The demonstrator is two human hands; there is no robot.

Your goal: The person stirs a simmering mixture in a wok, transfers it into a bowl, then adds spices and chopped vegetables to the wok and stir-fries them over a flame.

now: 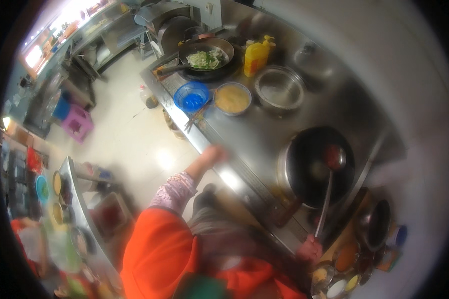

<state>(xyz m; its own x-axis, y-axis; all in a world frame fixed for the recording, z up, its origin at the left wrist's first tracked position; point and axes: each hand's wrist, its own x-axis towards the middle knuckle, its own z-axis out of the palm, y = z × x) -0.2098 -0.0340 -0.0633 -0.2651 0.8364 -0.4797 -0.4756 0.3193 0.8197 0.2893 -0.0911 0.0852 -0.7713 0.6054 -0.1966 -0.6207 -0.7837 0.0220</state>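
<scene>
My right hand (309,249) grips the handle end of a long metal ladle (325,202). The ladle's bowl is over a dark wok (303,168) and looks red inside; blur hides what it holds. A small pale patch shows at the bottom of the wok. My left hand (214,155) is beside the front edge of the stainless steel stove counter (232,179), too blurred to show its fingers. Nearest to it on the counter are chopsticks (198,114), a blue plastic basket (191,96) and a bowl of yellowish mixture (232,98).
Farther back, a frying pan (183,56) holds chopped green and white vegetables. Beside it are a yellow pump bottle (256,58) and a steel pot (280,89). Seasoning bowls (346,256) stand at my right. Behind my left side, a person (30,243) is by another table (86,209).
</scene>
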